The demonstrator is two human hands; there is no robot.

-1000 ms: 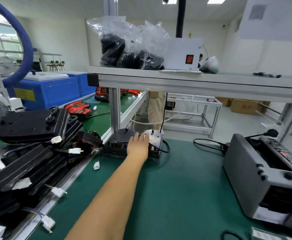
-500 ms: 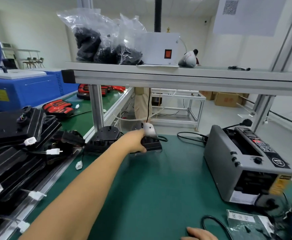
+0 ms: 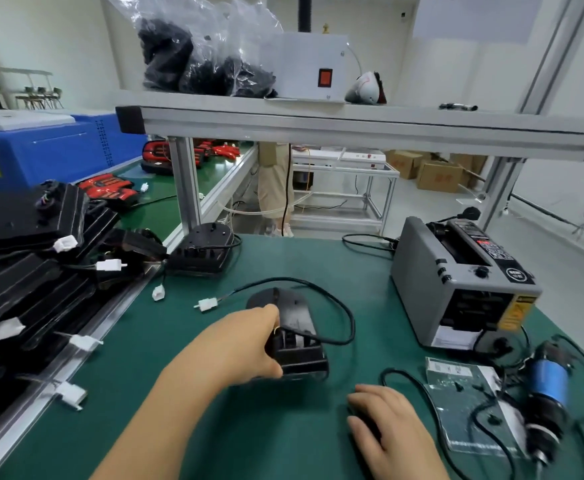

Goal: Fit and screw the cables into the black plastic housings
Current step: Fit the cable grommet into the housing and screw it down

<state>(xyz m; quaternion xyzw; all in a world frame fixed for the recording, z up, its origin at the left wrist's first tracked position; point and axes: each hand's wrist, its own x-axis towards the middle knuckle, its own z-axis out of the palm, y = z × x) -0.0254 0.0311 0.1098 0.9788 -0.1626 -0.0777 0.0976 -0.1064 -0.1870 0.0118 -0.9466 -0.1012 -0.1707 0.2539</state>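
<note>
My left hand (image 3: 242, 348) grips a black plastic housing (image 3: 295, 336) by its left side and holds it just above the green mat (image 3: 283, 441). A black cable (image 3: 347, 318) loops out of the housing and ends in a white connector (image 3: 207, 304) on the mat. My right hand (image 3: 384, 434) rests on the mat at the front with its fingers bent over a dark patch; whether it holds anything is unclear. A second black housing (image 3: 203, 252) stands at the back by the shelf post.
A heap of black housings (image 3: 23, 271) with white connectors fills the left. A grey tape dispenser (image 3: 456, 282) stands at the right, with a blue electric screwdriver (image 3: 547, 393) and a clear screw bag (image 3: 470, 403) in front of it. An aluminium shelf (image 3: 352, 128) crosses overhead.
My left hand has pulled the housing from the back of the bench towards me, its cable trailing. My right hand has come further into view at the bottom.
</note>
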